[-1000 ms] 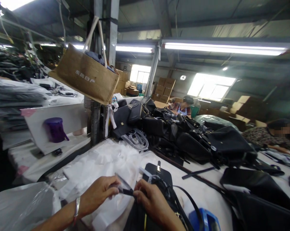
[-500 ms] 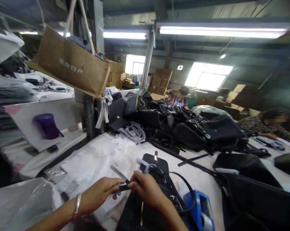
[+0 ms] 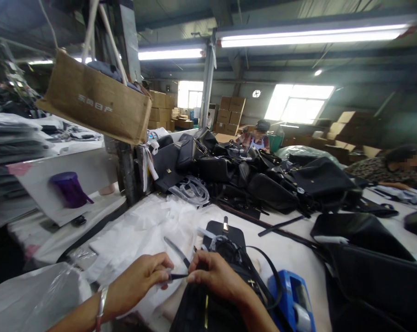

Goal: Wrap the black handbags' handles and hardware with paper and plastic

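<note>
Both hands are over a black bag (image 3: 190, 306) with gold-coloured metal trim, lying on the white-covered table. Between them runs a thin black strap (image 3: 179, 276). My left hand (image 3: 139, 279) pinches one end of it, with a silver bracelet at the wrist. The fingers of my right hand (image 3: 217, 276) are closed on the strap a little to the right. A greyish strip (image 3: 176, 250), which looks like part of the same strap in wrapping, slants up and left from the right fingertips. Beyond the right hand lie the bag's flap with a gold clasp (image 3: 225, 224) and a looped black strap (image 3: 275, 272).
A blue tape dispenser (image 3: 291, 299) stands right of the bag. White wrapping sheets (image 3: 139, 226) cover the table on the left. Black bags (image 3: 263, 184) are heaped behind. A brown tote (image 3: 97, 99) hangs from a post. Two people (image 3: 256, 138) sit across the table.
My left hand has shifted slightly, and the strap between the hands now shows edge-on and thinner. The right hand's pinch has turned a little. The whole view has moved slightly.
</note>
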The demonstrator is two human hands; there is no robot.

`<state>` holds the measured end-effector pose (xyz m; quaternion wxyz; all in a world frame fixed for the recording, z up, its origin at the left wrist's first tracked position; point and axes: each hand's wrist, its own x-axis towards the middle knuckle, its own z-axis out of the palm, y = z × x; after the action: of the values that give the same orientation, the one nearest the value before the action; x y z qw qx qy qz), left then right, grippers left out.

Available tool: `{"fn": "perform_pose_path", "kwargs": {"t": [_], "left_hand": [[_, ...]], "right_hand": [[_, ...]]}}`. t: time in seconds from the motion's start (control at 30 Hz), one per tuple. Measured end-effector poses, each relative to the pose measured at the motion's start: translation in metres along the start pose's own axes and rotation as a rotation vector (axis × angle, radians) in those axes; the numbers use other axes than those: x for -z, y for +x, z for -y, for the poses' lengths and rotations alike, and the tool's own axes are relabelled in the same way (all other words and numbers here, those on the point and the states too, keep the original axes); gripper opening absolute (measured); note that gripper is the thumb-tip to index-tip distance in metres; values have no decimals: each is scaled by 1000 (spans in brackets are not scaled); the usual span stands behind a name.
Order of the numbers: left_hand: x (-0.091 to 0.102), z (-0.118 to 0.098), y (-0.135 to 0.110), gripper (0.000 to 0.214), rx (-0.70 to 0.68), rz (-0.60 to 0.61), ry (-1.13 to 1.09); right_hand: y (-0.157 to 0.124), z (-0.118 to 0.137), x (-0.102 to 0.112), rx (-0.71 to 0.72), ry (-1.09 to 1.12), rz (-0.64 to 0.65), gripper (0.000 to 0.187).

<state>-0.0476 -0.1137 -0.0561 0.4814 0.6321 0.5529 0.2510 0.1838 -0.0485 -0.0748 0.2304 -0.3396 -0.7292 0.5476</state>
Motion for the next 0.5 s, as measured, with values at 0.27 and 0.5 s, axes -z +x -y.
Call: {"fn": "perform_pose_path", "kwargs": {"t": [0.27, 0.5], "left_hand": [[-19, 6, 2, 23, -40, -61, 293], [-25, -8, 12, 25, -21, -72, 237]], "right_hand": [[-3, -2, -5, -13, 74, -5, 8], [-6, -1, -4, 11, 68, 38, 12]]}}
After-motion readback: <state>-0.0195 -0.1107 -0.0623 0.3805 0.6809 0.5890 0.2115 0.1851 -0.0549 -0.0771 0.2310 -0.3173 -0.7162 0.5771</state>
